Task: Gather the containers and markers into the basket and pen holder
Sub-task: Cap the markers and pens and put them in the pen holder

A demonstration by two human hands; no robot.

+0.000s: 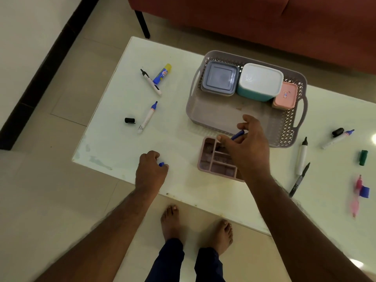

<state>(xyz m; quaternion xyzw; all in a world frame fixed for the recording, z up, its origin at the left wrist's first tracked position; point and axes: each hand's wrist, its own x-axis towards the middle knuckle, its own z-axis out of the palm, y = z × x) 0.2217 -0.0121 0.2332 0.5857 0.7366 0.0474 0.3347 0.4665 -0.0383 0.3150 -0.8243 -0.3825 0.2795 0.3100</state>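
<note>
Nearest to the person, the left hand rests on the white table, left of the pen holder, with its fingers curled around a small blue cap. The right hand is above the pen holder and pinches a blue marker between thumb and fingers; I judge it is about to go into one of the compartments. The compartments that show look empty, so the marker part is only beginning.

Right of the pen holder lie a white marker, a thin black pen, a pink pen with a blue cap on it, a green cap, and another blue-tipped marker touching a black cap.

Left of the pen holder, well apart, lie a black cap, a blue-capped marker, an uncapped black marker and a glue stick.

Just behind the pen holder, the basket already holds three containers: grey, teal with a white lid and pink. No other container shows on the table, so that part seems finished.
</note>
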